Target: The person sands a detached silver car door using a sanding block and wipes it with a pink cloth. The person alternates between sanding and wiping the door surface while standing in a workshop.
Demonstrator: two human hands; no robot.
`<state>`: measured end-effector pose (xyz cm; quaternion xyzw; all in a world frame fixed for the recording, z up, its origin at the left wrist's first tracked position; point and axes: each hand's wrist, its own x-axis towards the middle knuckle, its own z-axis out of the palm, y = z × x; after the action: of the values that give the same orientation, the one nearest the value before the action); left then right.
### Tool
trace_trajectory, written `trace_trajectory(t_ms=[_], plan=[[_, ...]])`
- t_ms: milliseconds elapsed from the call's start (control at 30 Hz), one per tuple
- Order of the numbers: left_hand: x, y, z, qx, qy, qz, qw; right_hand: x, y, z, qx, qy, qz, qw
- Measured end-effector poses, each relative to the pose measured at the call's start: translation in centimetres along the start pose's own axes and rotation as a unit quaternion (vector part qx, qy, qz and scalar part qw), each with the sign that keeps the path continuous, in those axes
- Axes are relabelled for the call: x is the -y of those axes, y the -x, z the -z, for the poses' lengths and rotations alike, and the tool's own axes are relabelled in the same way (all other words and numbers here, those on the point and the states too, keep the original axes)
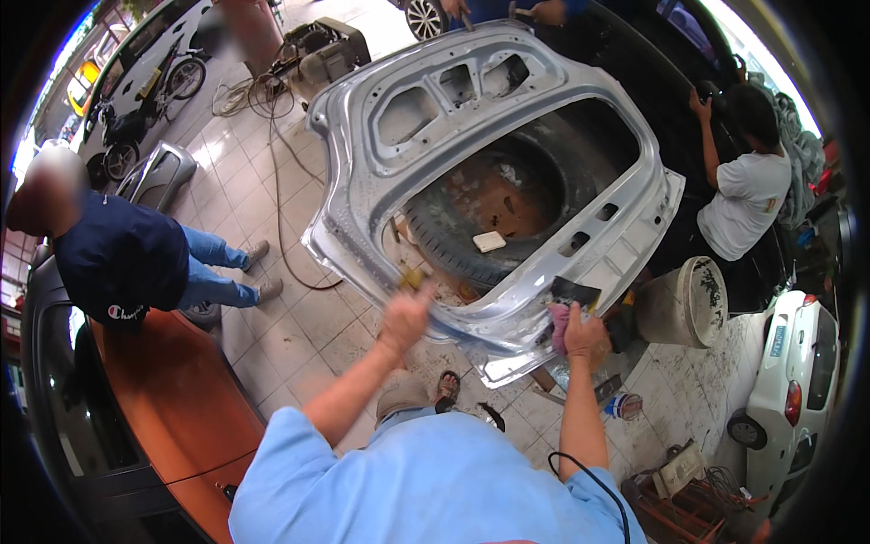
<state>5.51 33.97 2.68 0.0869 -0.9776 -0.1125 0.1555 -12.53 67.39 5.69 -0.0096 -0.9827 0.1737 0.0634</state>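
A bare silver car tailgate (349, 195) lies in front of me, its window opening facing up. Over its near left edge, my left hand (405, 317) is closed on a small yellow-green pad (415, 278), smeared by motion. My right hand (584, 334) grips a pink cloth or sponge (559, 326) at the tailgate's near right corner. Just beyond those fingers is a flat black piece (575, 292); whether the hand touches it I cannot tell. Through the window opening shows a large tyre (444, 240) under the tailgate, with a whitish block (488, 241) inside its ring.
A dirty white bucket (675, 304) stands right of the tailgate, near a small can (625, 405). A hose (281, 208) runs over the tiles at left. One person (118, 236) stands left, another (748, 172) right. An orange car (172, 390) is close on my left.
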Motion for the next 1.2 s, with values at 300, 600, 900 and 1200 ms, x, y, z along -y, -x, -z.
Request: trace_trajectory(t_ms=[300, 600, 900, 1200], plan=[[-0.5, 1.3, 2.6, 0.054, -0.008, -0.010, 0.998, -4.0, -1.7, -5.2, -0.060, -0.135, 0.100, 0.984], [-8.8, 4.6, -1.8, 0.019, 0.158, -0.130, 0.979, -2.8, -1.6, -4.5, -0.059, -0.119, 0.090, 0.987], [-3.0, 2.4, -0.7, -0.028, 0.032, 0.080, 0.996, -2.6, -1.2, -4.5, -0.062, -0.105, 0.098, 0.988], [-3.9, 0.5, 0.9, 0.029, 0.029, 0.003, 0.999, -1.5, -0.7, -3.0, -0.071, -0.107, 0.086, 0.988]])
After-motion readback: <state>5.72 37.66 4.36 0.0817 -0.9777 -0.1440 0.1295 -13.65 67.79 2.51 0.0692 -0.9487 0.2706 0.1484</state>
